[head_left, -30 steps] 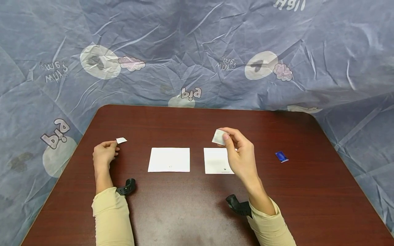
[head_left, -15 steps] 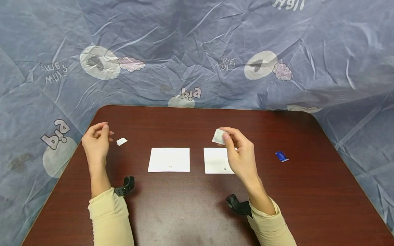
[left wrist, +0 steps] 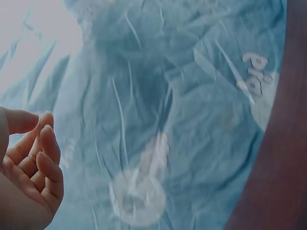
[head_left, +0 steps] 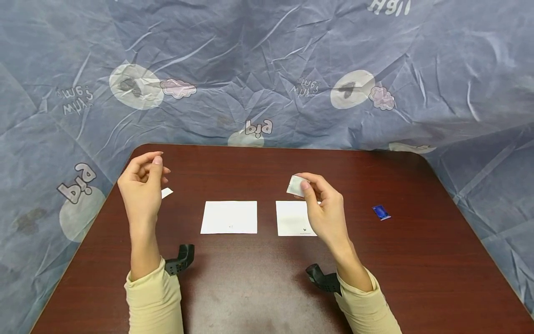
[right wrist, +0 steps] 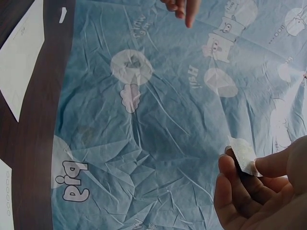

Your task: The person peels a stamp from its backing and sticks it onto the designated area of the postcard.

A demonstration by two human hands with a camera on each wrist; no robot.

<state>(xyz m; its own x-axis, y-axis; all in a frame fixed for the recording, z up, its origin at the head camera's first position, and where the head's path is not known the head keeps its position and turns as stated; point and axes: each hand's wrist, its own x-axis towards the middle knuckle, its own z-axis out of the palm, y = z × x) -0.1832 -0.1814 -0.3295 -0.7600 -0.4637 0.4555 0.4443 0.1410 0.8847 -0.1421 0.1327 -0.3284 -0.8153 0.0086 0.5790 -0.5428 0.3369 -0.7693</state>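
1. Behind the table, a creased blue-grey cloth, printed with pale ovals, pink clouds and lettering.
2. Below your hands, a dark red-brown table, shiny toward your side.
3. Your left hand: raised over the table's left side, fingers loosely bent, thumb tip close to the forefinger. Well apart from your other hand.
4. Your right hand: raised, thumb and fingers pinching a small packet.
5. Left sheet: white, flat on the table between your two hands.
6. Right sheet: white, flat, small dark mark at its near edge; your right hand covers one side of it from above.
7. Pale square packet: the one you grip, held up off the table, well apart from your left hand.
8. Blue packet: on the table, to the right of your right hand.
9. White scrap: partly hidden behind your left hand.
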